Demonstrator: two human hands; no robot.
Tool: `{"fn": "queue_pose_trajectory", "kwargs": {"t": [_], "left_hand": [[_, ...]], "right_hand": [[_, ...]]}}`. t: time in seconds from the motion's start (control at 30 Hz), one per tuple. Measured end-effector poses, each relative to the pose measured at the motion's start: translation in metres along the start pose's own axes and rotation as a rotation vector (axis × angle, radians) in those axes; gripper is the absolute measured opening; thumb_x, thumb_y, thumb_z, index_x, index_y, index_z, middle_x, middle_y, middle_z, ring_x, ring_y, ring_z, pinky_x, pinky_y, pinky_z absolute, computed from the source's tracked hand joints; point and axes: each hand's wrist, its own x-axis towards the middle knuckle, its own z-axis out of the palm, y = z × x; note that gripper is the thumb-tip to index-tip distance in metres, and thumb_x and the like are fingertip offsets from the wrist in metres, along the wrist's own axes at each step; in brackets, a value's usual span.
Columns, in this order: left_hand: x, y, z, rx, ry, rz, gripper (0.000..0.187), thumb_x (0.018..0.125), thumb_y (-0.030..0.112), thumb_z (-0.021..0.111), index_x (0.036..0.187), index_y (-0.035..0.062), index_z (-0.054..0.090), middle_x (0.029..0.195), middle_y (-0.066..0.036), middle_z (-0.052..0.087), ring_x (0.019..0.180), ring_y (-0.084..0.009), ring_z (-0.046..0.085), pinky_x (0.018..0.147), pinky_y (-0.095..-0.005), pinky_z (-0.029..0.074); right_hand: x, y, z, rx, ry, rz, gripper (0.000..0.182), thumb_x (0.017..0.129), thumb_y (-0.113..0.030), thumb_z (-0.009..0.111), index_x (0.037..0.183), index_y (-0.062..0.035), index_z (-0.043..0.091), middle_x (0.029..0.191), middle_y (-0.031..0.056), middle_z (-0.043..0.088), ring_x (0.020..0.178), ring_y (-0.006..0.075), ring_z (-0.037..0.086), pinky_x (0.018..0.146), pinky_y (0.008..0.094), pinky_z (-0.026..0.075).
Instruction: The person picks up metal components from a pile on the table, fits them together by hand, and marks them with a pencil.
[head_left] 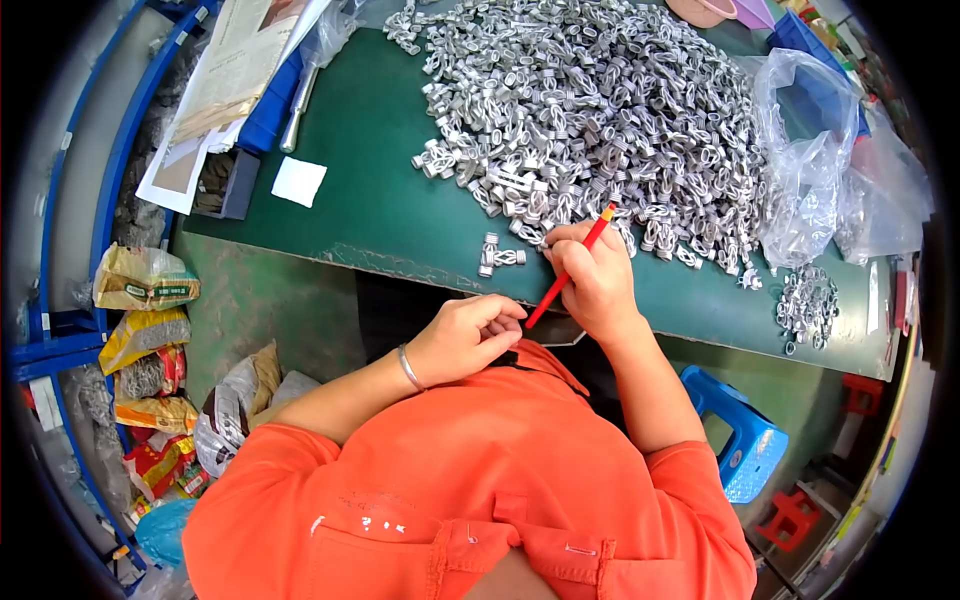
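My right hand (pixel 597 284) is at the front edge of the green table (pixel 370 200), closed round a red pen-like tool (pixel 566 272) that slants down to the left. Its fingertips reach the near edge of a large heap of grey metal pieces (pixel 590 110). My left hand (pixel 468 335) is in front of the table edge, fingers curled together near the tool's lower tip; whatever they hold, if anything, is too small to name. A few loose metal pieces (pixel 490 257) lie on the table just left of my right hand.
A small pile of metal rings (pixel 808 308) lies at the right, below clear plastic bags (pixel 805 150). A white paper square (pixel 299 181) is at the left, near a blue bin (pixel 272 105) with papers. A blue stool (pixel 740 440) stands below right; filled sacks (pixel 145 278) are at the left.
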Motion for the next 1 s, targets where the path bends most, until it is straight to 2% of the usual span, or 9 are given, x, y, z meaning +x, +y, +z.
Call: {"fn": "queue_pose_trajectory", "kwargs": {"t": [0.3,0.37,0.43,0.47,0.5,0.57,0.73,0.8,1.0], "left_hand": [[0.010,0.004,-0.004,-0.199,0.066,-0.067,0.017,0.084,-0.002,0.055,0.100,-0.0052,0.053,0.087,-0.010,0.062,0.077,-0.0131,0.063,0.068,-0.0228,0.052],[0.011,0.006,-0.004,-0.212,0.068,-0.058,0.019,0.084,-0.003,0.055,0.103,-0.0052,0.051,0.088,-0.010,0.061,0.077,-0.0130,0.063,0.068,-0.0228,0.051],[0.012,0.009,-0.003,-0.366,0.146,-0.033,0.028,0.083,-0.004,0.055,0.110,-0.0055,0.047,0.089,-0.010,0.059,0.076,-0.0132,0.062,0.068,-0.0231,0.051],[0.014,0.008,-0.001,-0.422,0.186,0.032,0.036,0.082,-0.006,0.056,0.115,-0.0054,0.043,0.090,-0.009,0.057,0.075,-0.0136,0.061,0.067,-0.0231,0.051],[0.016,0.007,-0.001,-0.426,0.186,0.029,0.036,0.082,-0.006,0.056,0.115,-0.0054,0.043,0.090,-0.009,0.057,0.075,-0.0136,0.061,0.067,-0.0231,0.051],[0.019,0.008,-0.001,-0.474,0.215,0.152,0.036,0.081,-0.006,0.057,0.114,-0.0051,0.045,0.089,-0.010,0.058,0.074,-0.0143,0.061,0.066,-0.0235,0.051],[0.024,0.020,-0.002,-0.548,0.239,0.203,0.023,0.081,-0.006,0.058,0.104,-0.0055,0.053,0.086,-0.009,0.059,0.072,-0.0134,0.061,0.064,-0.0233,0.051],[0.023,0.023,-0.002,-0.317,0.208,0.313,0.024,0.082,-0.004,0.059,0.105,-0.0055,0.054,0.087,-0.007,0.059,0.073,-0.0102,0.059,0.063,-0.0210,0.050],[0.023,0.020,0.000,-0.517,0.205,0.168,0.019,0.085,-0.001,0.056,0.103,-0.0046,0.053,0.085,-0.008,0.059,0.070,-0.0112,0.059,0.063,-0.0218,0.050]], "right_hand": [[-0.002,0.002,-0.003,-0.032,-0.009,-0.020,0.023,0.057,-0.001,0.057,0.078,-0.0068,0.054,0.082,0.0036,0.059,0.074,0.0231,0.053,0.063,0.0353,0.039],[0.000,-0.006,-0.009,-0.003,-0.003,-0.002,0.022,0.059,0.006,0.059,0.076,-0.0062,0.050,0.082,0.0071,0.059,0.071,0.0246,0.054,0.062,0.0332,0.041],[-0.003,-0.018,-0.011,0.340,0.115,0.291,0.025,0.065,0.012,0.061,0.073,-0.0055,0.045,0.080,0.0097,0.058,0.067,0.0241,0.055,0.059,0.0297,0.043],[-0.013,-0.016,-0.008,0.515,0.111,0.403,0.027,0.072,0.013,0.060,0.072,-0.0050,0.041,0.081,0.0113,0.057,0.066,0.0189,0.056,0.056,0.0255,0.044],[-0.010,-0.026,-0.013,0.771,0.115,0.561,0.024,0.078,0.009,0.058,0.075,-0.0053,0.039,0.085,0.0107,0.056,0.069,0.0134,0.056,0.057,0.0235,0.046],[-0.011,-0.033,-0.018,1.097,0.123,0.760,0.023,0.082,0.006,0.056,0.078,-0.0058,0.037,0.088,0.0117,0.055,0.071,0.0124,0.058,0.058,0.0222,0.049],[-0.024,-0.033,-0.016,1.315,0.070,0.793,0.022,0.083,0.007,0.054,0.082,-0.0062,0.037,0.089,0.0136,0.055,0.077,0.0179,0.062,0.064,0.0258,0.053],[-0.027,-0.034,-0.016,1.372,0.043,0.780,0.022,0.082,0.008,0.054,0.082,-0.0060,0.037,0.090,0.0140,0.054,0.079,0.0199,0.062,0.068,0.0282,0.054],[-0.029,-0.038,-0.021,1.368,0.068,0.789,0.022,0.082,0.008,0.055,0.082,-0.0057,0.037,0.090,0.0128,0.054,0.077,0.0188,0.062,0.069,0.0290,0.054]]}}
